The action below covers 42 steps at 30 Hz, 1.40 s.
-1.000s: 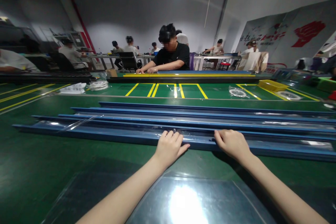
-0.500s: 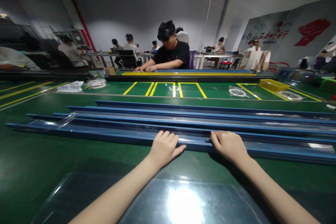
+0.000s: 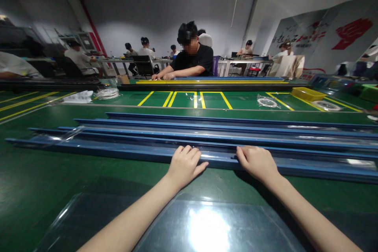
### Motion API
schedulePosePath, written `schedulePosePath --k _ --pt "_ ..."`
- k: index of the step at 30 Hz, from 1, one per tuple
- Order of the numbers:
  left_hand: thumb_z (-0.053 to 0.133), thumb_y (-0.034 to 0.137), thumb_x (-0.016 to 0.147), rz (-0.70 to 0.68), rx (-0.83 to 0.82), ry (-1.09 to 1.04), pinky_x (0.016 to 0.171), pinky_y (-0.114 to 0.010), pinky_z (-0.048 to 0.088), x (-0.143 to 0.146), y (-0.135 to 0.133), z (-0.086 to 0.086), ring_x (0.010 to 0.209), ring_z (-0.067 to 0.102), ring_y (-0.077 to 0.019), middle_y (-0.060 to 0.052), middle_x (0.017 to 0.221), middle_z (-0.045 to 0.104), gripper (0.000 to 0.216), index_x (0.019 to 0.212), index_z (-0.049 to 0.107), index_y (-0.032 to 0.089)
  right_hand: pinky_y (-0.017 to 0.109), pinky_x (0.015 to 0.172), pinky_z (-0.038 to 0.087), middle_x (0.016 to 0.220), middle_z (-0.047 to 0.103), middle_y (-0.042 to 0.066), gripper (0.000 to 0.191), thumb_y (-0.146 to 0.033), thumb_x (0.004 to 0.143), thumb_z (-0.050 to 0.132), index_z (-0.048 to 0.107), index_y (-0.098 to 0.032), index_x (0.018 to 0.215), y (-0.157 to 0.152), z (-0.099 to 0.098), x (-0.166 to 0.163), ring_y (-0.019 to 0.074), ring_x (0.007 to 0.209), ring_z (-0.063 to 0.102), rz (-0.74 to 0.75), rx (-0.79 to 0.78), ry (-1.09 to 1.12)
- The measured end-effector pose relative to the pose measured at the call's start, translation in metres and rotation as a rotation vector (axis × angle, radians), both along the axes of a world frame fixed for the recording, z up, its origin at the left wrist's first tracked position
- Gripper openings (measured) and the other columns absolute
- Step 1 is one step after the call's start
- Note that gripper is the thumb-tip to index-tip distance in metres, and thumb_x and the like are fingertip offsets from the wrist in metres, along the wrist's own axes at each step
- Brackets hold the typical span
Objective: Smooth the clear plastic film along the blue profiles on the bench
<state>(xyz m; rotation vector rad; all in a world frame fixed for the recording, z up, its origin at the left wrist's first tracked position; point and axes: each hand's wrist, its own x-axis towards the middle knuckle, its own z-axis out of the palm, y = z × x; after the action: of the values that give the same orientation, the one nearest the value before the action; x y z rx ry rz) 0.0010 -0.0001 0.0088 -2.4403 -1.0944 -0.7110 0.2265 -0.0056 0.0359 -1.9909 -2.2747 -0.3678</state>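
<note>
The nearest blue channel (image 3: 124, 155) is laid lengthwise across the near part of the green worktop (image 3: 26, 193). Its near side is gripped at two places, apart from each other: by the left hand (image 3: 185, 165), with fingers curled over the rim and the thumb stretched to the right, and by the right hand (image 3: 257, 162), with fingers folded over the same rim. How firmly it is pressed cannot be told. For a steady hold, pressure is best shared evenly by both hands; so slender a side could probably be bent or scuffed by a one-sided squeeze. The clear film (image 3: 69, 134) lying over the left part is best not tugged, and the other blue channels (image 3: 206, 129), lined up just beyond, should not be knocked.

At the near edge, light is reflected by a clear sheet (image 3: 251, 228). Farther off, the worktop is marked with yellow lines (image 3: 226, 100), and wrapped coils (image 3: 267, 102) and a yellow tray (image 3: 308, 94) are placed there. Behind yellow strips (image 3: 212, 82), a person in a black shirt (image 3: 196, 63) is seen; beyond, more people (image 3: 146, 52) are seated before a grey wall (image 3: 132, 12), and a red fist (image 3: 352, 33) is displayed at the far right
</note>
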Motion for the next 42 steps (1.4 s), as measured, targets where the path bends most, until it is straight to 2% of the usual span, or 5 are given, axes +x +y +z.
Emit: schedulePosePath --k 5,13,23,32,42 --pt "0.044 0.04 0.081 -0.006 -0.008 -0.029 0.066 -0.032 0.035 0.0003 0.0 -0.0015 0.082 0.052 -0.018 -0.005 0.094 0.063 0.027 0.086 0.056 0.016 0.025 0.047 0.025 0.062 0.065 0.006 0.049 -0.032 0.086 0.024 0.061 -0.017 0.057 0.0005 -0.0007 0.0005 0.0153 0.058 0.059 -0.005 -0.005 -0.01" --pt "0.046 0.039 0.079 0.017 0.026 -0.02 0.069 -0.033 0.038 0.0023 -0.0005 -0.003 0.088 0.051 -0.0225 -0.007 0.088 0.063 0.028 0.084 0.057 0.013 0.025 0.047 0.024 0.062 0.065 0.006 0.049 -0.032 0.086 0.024 0.06 -0.017 0.057 0.0001 -0.0012 0.0006 0.0145 0.057 0.059 0.003 0.006 0.003" --pt "0.047 0.039 0.078 0.023 0.005 -0.05 0.066 -0.034 0.038 0.0028 -0.0011 -0.0019 0.084 0.051 -0.0223 -0.008 0.083 0.062 0.026 0.081 0.057 0.015 0.025 0.046 0.024 0.061 0.064 0.006 0.049 -0.033 0.085 0.024 0.059 -0.017 0.055 0.0003 -0.0008 0.0007 0.0151 0.056 0.059 0.005 0.012 -0.002" --pt "0.044 0.039 0.082 -0.009 -0.037 -0.027 0.063 -0.031 0.033 0.0004 -0.0003 0.001 0.075 0.049 -0.0175 -0.004 0.08 0.059 0.025 0.083 0.054 0.017 0.025 0.047 0.024 0.061 0.064 0.006 0.049 -0.033 0.086 0.024 0.059 -0.017 0.055 0.0 -0.0004 0.0004 0.015 0.057 0.058 -0.005 0.004 -0.01" --pt "0.045 0.044 0.08 0.018 -0.045 -0.071 0.059 -0.029 0.031 0.0006 -0.0009 0.0002 0.067 0.048 -0.0155 -0.002 0.069 0.056 0.029 0.07 0.051 0.017 0.025 0.046 0.023 0.061 0.065 0.005 0.049 -0.034 0.085 0.026 0.06 -0.017 0.054 0.0001 -0.004 0.0006 0.0145 0.056 0.059 -0.03 0.062 0.005"
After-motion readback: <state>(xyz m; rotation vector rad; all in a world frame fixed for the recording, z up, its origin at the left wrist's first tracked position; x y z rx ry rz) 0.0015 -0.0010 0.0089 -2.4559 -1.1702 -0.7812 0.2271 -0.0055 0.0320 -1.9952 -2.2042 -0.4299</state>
